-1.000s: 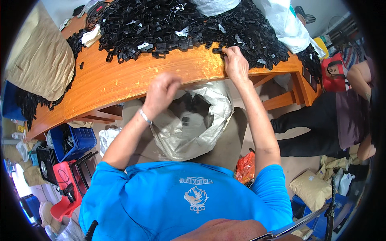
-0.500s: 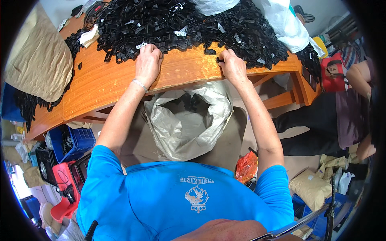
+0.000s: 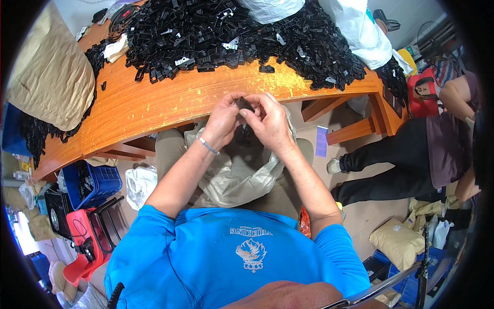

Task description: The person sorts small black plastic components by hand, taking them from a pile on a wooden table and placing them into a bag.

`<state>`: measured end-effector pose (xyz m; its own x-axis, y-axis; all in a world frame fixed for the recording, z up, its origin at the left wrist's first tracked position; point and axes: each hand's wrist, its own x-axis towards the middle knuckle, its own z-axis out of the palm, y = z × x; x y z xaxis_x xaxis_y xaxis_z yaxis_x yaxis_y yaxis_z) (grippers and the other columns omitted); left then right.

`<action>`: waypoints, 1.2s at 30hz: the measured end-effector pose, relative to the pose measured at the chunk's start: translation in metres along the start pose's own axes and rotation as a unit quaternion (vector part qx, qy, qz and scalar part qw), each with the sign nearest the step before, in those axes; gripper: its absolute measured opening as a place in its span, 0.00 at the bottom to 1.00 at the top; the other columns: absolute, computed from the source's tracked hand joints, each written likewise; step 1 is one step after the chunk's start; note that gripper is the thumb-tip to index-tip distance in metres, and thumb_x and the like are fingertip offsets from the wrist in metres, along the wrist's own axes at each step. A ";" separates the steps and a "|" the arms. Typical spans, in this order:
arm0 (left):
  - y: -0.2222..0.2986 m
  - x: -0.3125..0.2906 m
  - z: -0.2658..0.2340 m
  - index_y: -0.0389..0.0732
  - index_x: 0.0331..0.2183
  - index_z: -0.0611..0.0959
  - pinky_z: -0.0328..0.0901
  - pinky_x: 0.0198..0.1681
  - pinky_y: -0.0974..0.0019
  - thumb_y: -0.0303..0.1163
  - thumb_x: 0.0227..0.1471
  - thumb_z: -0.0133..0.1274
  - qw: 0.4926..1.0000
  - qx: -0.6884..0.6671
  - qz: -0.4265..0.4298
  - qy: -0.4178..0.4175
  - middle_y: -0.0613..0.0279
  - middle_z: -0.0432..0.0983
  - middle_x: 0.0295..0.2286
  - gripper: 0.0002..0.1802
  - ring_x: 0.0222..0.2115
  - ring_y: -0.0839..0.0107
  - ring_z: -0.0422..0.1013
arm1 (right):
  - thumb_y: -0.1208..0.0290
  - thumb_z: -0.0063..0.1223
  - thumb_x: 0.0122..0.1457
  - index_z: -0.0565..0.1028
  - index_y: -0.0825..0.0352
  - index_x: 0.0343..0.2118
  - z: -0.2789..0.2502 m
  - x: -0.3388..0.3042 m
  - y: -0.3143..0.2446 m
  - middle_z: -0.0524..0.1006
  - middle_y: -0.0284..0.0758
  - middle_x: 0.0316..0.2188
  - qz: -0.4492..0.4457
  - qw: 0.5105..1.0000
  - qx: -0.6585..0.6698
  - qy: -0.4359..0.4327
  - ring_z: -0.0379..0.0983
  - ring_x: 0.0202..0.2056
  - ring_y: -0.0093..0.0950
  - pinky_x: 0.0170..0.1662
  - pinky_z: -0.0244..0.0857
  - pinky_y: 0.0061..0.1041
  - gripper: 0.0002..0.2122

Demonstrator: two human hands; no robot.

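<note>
My left hand (image 3: 226, 117) and my right hand (image 3: 266, 119) meet in front of the table edge, fingers closed together around a small black plastic part (image 3: 244, 104). Its exact kind is too small to make out. Right below them, an open whitish woven sack (image 3: 234, 183) rests between my legs, with some dark pieces visible inside. Beyond my hands, a big heap of black plastic parts (image 3: 190, 38) covers the far side of the wooden table (image 3: 170, 105). One loose black part (image 3: 266, 68) lies at the heap's near edge.
A large tan sack (image 3: 49, 72) stands at the table's left, white bags (image 3: 360, 33) at the back right. On the floor are a blue crate (image 3: 95, 185), a red chair (image 3: 82, 237) and a tan sack (image 3: 399, 239). Another person (image 3: 406, 154) stands at the right.
Both hands have drawn back from the heap's edge and come together above the sack, now with a black part between them. My legs and the other person's have shifted slightly.
</note>
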<state>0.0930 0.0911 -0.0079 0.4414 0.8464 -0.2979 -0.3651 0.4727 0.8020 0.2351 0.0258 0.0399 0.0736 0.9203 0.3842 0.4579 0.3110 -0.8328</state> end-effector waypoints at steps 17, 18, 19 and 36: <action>-0.014 -0.005 -0.011 0.37 0.62 0.74 0.73 0.61 0.55 0.27 0.70 0.49 0.986 -0.141 -0.025 -0.090 0.51 0.76 0.53 0.21 0.54 0.62 0.75 | 0.82 0.66 0.56 0.79 0.70 0.45 -0.005 -0.019 0.025 0.77 0.41 0.37 0.021 0.996 -0.078 0.046 0.80 0.30 0.30 0.33 0.75 0.29 0.14; -0.013 -0.007 -0.013 0.38 0.61 0.74 0.74 0.60 0.56 0.27 0.69 0.51 0.986 -0.131 -0.020 -0.101 0.53 0.77 0.52 0.21 0.54 0.64 0.76 | 0.82 0.67 0.57 0.79 0.71 0.45 -0.005 -0.019 0.026 0.77 0.39 0.37 0.035 0.996 -0.061 0.046 0.79 0.30 0.25 0.34 0.74 0.25 0.13; -0.012 -0.008 -0.014 0.39 0.60 0.75 0.74 0.60 0.56 0.27 0.68 0.53 0.986 -0.121 -0.015 -0.112 0.55 0.78 0.52 0.21 0.53 0.66 0.76 | 0.82 0.67 0.58 0.80 0.71 0.46 -0.004 -0.019 0.027 0.77 0.37 0.37 0.049 0.997 -0.045 0.045 0.78 0.31 0.20 0.34 0.74 0.21 0.13; -0.014 -0.025 0.000 0.39 0.59 0.73 0.72 0.59 0.66 0.21 0.65 0.55 0.991 -0.024 0.100 -0.083 0.59 0.78 0.52 0.22 0.54 0.71 0.74 | 0.83 0.68 0.57 0.81 0.72 0.43 -0.002 -0.022 0.024 0.78 0.35 0.41 0.121 0.990 0.062 0.050 0.81 0.33 0.19 0.36 0.77 0.19 0.11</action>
<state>0.0866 0.0632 -0.0115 0.4841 0.8740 -0.0425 -0.4961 0.3141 0.8095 0.2464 0.0124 0.0124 0.2571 0.9454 0.2002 0.3049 0.1172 -0.9451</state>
